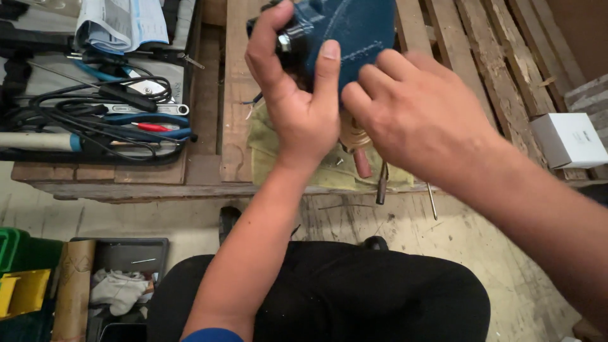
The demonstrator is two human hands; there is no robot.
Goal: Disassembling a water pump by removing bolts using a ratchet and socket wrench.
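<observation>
Head view shows your left hand (297, 95) wrapped around the dark blue power tool body (354, 31), thumb and fingers clenched on its black end, while your right hand (418, 114) presses fingertips against the casing's lower edge above the yellow-green cloth (278, 158) on the wooden pallet tabletop (209, 95). Keep the left grasp firm so the casing cannot twist. Work over the cloth, so any small part that drops lands by the loose screw (339, 161) and screwdriver (382, 187).
</observation>
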